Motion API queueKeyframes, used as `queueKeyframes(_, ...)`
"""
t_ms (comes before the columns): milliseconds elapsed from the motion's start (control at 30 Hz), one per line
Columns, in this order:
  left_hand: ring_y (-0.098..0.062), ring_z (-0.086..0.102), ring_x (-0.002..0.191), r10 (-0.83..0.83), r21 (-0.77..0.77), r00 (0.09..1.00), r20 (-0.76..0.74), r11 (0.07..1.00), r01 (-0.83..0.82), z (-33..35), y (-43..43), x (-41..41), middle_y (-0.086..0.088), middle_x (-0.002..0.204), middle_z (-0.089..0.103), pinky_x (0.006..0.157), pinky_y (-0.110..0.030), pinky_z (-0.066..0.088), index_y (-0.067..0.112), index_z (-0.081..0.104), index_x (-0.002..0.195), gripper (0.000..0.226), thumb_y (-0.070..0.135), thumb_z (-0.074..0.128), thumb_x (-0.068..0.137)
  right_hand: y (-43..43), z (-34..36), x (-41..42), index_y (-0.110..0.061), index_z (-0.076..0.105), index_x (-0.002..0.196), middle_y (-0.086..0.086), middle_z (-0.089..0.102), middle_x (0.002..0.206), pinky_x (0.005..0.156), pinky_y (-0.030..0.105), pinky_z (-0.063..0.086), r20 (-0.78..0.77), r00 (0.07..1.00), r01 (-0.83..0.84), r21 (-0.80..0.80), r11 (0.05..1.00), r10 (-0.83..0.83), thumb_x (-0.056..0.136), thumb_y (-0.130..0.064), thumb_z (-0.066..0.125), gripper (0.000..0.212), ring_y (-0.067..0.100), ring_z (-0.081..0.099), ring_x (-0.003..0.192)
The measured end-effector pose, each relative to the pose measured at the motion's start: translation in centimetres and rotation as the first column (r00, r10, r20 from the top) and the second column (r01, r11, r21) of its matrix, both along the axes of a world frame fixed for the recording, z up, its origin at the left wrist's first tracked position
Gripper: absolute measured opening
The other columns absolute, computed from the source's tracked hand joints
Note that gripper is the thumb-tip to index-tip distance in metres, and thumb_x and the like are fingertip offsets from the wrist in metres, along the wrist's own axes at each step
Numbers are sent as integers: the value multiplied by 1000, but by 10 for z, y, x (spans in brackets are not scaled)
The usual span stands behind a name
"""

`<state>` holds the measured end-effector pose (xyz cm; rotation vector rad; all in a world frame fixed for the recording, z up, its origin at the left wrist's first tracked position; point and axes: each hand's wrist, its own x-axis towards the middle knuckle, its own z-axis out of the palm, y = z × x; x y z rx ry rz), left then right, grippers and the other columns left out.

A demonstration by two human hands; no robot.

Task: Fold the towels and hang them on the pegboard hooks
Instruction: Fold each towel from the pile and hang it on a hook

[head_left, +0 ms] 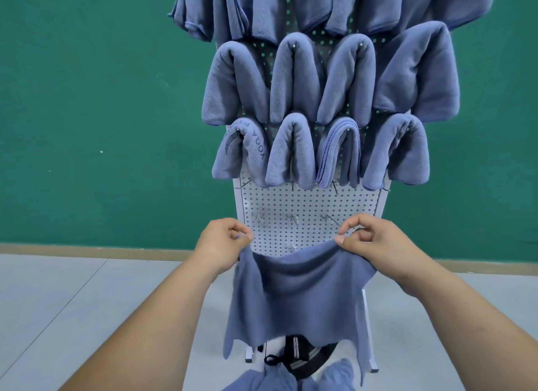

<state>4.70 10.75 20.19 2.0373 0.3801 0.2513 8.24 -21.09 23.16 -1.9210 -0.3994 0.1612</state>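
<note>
On the lower-left hung towel (240, 153) we read "YOGA" curving along its fold, beside further letters we cannot make out. We see the left hand (224, 240) and the right hand (375, 242) each pinching a top corner of a blue towel (297, 291) between thumb and forefinger, so its top edge runs left to right, sagging in the middle, and the cloth hangs downward. It hangs before the lower white pegboard (308, 204), beneath bare hooks (294, 219) and the rows of folded towels (294, 79).
</note>
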Motion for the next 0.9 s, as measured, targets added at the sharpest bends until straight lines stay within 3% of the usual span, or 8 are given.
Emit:
queueKeyframes(67, -25, 69, 71, -95, -141, 995, 21, 985, 97, 2, -8, -3, -21, 92, 71, 81, -48, 65, 16, 76, 94, 5, 11, 77, 93, 9, 0, -5, -21, 79, 90, 3, 71, 74, 64, 23, 41, -11, 1000, -24, 19, 1000, 24, 90, -26, 82, 6, 11, 54, 68)
queueKeyframes(133, -26, 72, 74, -160, -167, 986, 43, 972, 165, 4, -16, -4, -23, 104, 72, 86, -50, 64, 17, 76, 96, 10, 7, 76, 94, 20, 0, -10, -19, 83, 94, -5, 74, 76, 60, 15, 47, -59, 997, -47, 53, 998, 50, 92, -18, 80, 4, 4, 60, 68)
queueKeyframes(233, -20, 69, 73, -222, -147, 973, 60, 962, 229, 9, -29, -6, -14, 102, 74, 80, -40, 60, 22, 77, 94, 14, 8, 77, 93, 31, -2, -15, -22, 81, 110, -4, 79, 89, 77, 31, 61, -139, 985, -96, 74, 993, 105, 95, -3, 70, 26, 9, 67, 82)
queueKeyframes(367, -14, 66, 78, -277, -155, 955, 111, 944, 292, 13, -46, -9, -13, 98, 76, 74, -20, 57, 18, 77, 96, 16, 2, 76, 92, 38, -7, -16, -28, 77, 117, -2, 81, 99, 99, 39, 59, -36, 990, -136, -57, 989, 134, 85, 13, 63, 53, 20, 72, 90)
queueKeyframes(567, -26, 74, 92, -328, -144, 934, 140, 927, 347, 16, -62, -11, 0, 98, 80, 90, -27, 61, 18, 80, 99, 16, 4, 75, 94, 44, -12, -18, -36, 80, 97, -14, 75, 77, 69, 10, 51, 249, 967, 17, -266, 964, 52, 87, -15, 83, 23, 3, 69, 73)
queueKeyframes(667, -24, 75, 101, -357, -171, 921, 156, 909, 381, 18, -67, -13, 0, 100, 81, 98, -35, 59, 18, 80, 102, 13, 11, 80, 91, 43, -14, -17, -35, 78, 87, -10, 74, 70, 61, 14, 48, 293, 954, 14, -268, 963, 68, 91, -25, 80, 11, 4, 66, 64)
queueKeyframes(767, -22, 75, 101, -381, -200, 904, 194, 887, 417, 22, -69, -16, -2, 100, 80, 98, -33, 59, 18, 80, 104, 21, 21, 88, 84, 43, -15, -15, -32, 74, 79, -4, 71, 67, 62, 32, 50, 285, 957, 39, -282, 959, 45, 95, -40, 74, 17, 17, 63, 62)
queueKeyframes(900, -16, 72, 95, -446, -162, 876, 183, 865, 474, 18, -70, -17, -2, 103, 79, 93, -29, 60, 23, 78, 107, 37, 13, 94, 75, 41, -15, -14, -29, 69, 70, -7, 65, 65, 61, 28, 47, 291, 956, 65, -294, 954, 25, 97, -50, 67, 34, 11, 56, 60)
